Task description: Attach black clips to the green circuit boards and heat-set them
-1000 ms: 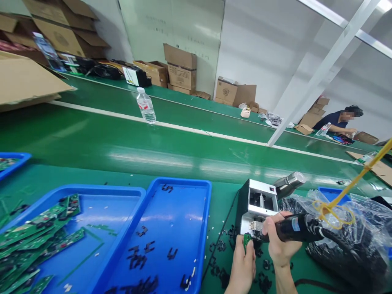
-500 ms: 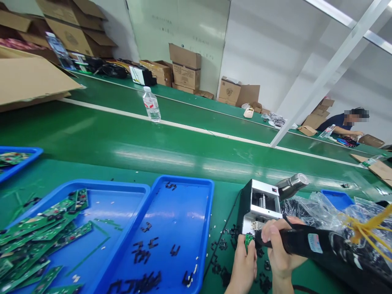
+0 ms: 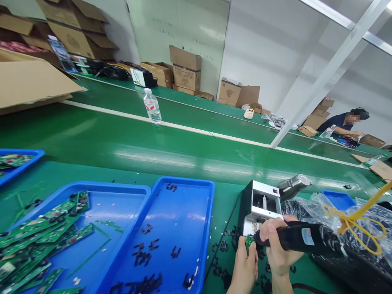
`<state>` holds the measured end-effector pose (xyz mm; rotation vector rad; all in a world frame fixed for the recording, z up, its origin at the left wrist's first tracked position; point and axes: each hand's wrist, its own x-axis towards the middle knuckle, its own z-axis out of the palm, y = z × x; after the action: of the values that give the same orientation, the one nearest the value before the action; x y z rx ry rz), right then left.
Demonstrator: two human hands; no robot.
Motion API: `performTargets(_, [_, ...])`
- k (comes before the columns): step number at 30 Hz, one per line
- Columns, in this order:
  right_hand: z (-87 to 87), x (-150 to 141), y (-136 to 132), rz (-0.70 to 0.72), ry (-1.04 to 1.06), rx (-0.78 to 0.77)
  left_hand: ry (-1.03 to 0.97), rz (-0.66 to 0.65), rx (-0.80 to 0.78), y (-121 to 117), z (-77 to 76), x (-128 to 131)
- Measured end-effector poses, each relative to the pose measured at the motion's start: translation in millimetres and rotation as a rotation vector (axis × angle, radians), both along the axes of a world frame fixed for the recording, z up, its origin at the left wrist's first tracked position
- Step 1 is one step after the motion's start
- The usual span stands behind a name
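Pinched between the fingertips of the left hand (image 3: 245, 267), the small green circuit board (image 3: 249, 241) stood at the front of a black-and-silver machine (image 3: 263, 200). Right hand (image 3: 277, 245): closed around a black handheld tool (image 3: 301, 239), its tip at the board. Hands: near each other, each clamped on its own item. Yellow cord (image 3: 361, 212): tied in a loose bow by the rear end of the tool. Steel flask (image 3: 294, 185): lying tilted, just behind the machine. Small black parts (image 3: 225, 246): scattered on the green worktop (image 3: 226, 190), left of the machine and around the hands. Clear plastic bag (image 3: 306, 209): right of the machine, dark contents. Blue tray (image 3: 186, 212), left of the machine: black clips (image 3: 175, 252) in loose groups. Second blue tray (image 3: 113, 204), beside it: circuit boards (image 3: 45, 232) heaped at its left, with thin green strips. Water bottle (image 3: 152, 107): upright on the green surface beyond. Cardboard boxes (image 3: 185, 69): along the far side. One person (image 3: 339, 124): at far right, leaning over the far surface.
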<state>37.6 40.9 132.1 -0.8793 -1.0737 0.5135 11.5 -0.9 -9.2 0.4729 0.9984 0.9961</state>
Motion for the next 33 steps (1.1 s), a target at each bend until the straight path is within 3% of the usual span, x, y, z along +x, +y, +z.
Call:
performTargets(9, [-11.6,-0.2,1.6,0.089,-0.063,-0.037,-0.010,-0.007,-0.045,-0.8,-3.4,0.0])
performTargets(17, [-15.3,-0.5,4.7,0.033,-0.139,-0.117,0.015,-0.056,-0.017,3.0,-2.8,0.5])
performTargets(20, [-9.9,4.1,0.5,-0.015,-0.098,-0.125,0.060,-0.111,0.002,3.2,0.0,-16.6])
performTargets(23, [-7.0,13.9,-5.7,-0.134,0.035,-0.141,0.144,-0.175,0.061,9.4,7.6,-61.8])
performTargets(26, [-15.7,26.9,-9.8,-0.200,0.072,-0.305,0.247,-0.294,0.078,38.6,25.8,-119.1])
performTargets(28, [-27.8,33.5,-11.8,-0.258,0.055,-0.436,0.295,-0.301,0.104,76.8,42.4,-147.1])
performTargets(31, [-48.1,34.1,-19.9,-0.313,0.015,-0.557,0.328,-0.178,0.154,152.4,65.5,-159.4])
performTargets(33, [-58.9,25.8,-29.5,-0.445,-0.004,-0.524,0.323,-0.055,0.161,200.0,77.5,-152.0])
